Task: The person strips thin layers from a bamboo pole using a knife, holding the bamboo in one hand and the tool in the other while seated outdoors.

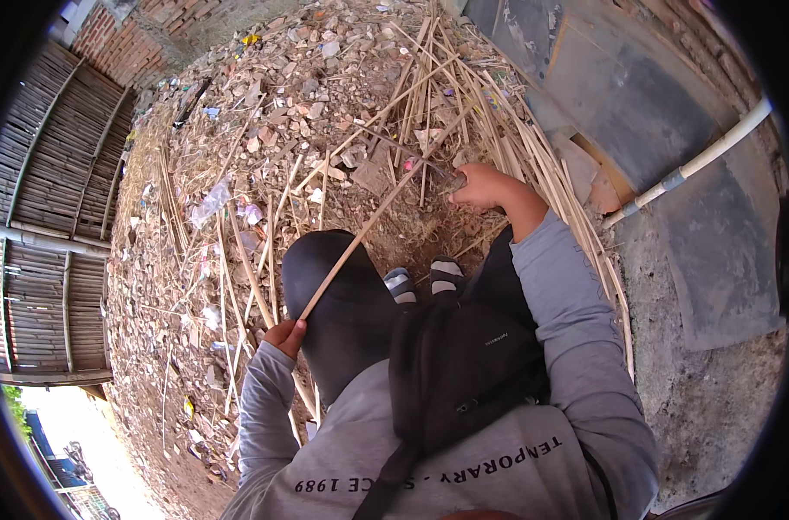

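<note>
A long bamboo strip (351,249) slants up from beside my left knee, away from me and to the right. My left hand (285,336) is closed round its near end. In front of my right knee, my right hand (483,188) grips the handle of a knife with a long, thin, dark blade (394,144). The blade points left and crosses the strip near its far half; whether it touches the strip I cannot tell. Both my legs are bent, with striped socks on my feet between them.
Bamboo strips (546,178) lie piled along my right, and more strips (225,286) lie at my left. Rubble and litter (282,104) cover the ground. Dark sheets (642,78) and a pale pipe (715,152) stand at the right. A bamboo-slat wall (52,147) rises at the left.
</note>
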Available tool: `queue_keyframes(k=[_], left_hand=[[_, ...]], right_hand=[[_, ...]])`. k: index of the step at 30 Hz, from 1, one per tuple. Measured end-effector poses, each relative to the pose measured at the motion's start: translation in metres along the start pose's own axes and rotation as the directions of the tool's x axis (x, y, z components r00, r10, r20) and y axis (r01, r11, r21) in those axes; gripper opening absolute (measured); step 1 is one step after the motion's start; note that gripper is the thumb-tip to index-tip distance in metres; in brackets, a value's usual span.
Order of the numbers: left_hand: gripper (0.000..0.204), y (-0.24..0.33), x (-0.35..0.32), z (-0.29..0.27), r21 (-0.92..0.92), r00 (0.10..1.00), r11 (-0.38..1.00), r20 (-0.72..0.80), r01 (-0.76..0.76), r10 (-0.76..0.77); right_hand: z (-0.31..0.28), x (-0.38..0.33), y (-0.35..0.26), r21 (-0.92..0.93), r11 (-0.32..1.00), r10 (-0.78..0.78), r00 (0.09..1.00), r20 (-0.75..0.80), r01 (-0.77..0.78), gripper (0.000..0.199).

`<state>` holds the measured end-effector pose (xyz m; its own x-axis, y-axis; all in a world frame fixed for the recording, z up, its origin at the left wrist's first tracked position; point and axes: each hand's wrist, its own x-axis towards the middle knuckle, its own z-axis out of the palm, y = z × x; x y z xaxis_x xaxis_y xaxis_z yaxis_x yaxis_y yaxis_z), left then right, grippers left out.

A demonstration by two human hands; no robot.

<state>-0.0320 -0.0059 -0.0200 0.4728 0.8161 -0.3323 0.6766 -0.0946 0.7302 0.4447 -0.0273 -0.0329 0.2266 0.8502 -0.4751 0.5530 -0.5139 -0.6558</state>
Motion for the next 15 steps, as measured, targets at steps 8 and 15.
queue_keyframes(k=[8,15], left_hand=[[0.05,-0.025,0.009,-0.007,0.015,0.976,0.984,0.125,0.177,-0.177],[0.051,-0.013,0.004,-0.003,-0.058,0.997,0.997,0.047,0.06,-0.057]], right_hand=[[0.026,-0.008,-0.013,-0.308,0.875,-0.353,0.928,0.12,0.373,0.055],[0.006,-0.001,-0.004,-0.096,0.985,-0.138,0.989,0.044,0.141,0.054]])
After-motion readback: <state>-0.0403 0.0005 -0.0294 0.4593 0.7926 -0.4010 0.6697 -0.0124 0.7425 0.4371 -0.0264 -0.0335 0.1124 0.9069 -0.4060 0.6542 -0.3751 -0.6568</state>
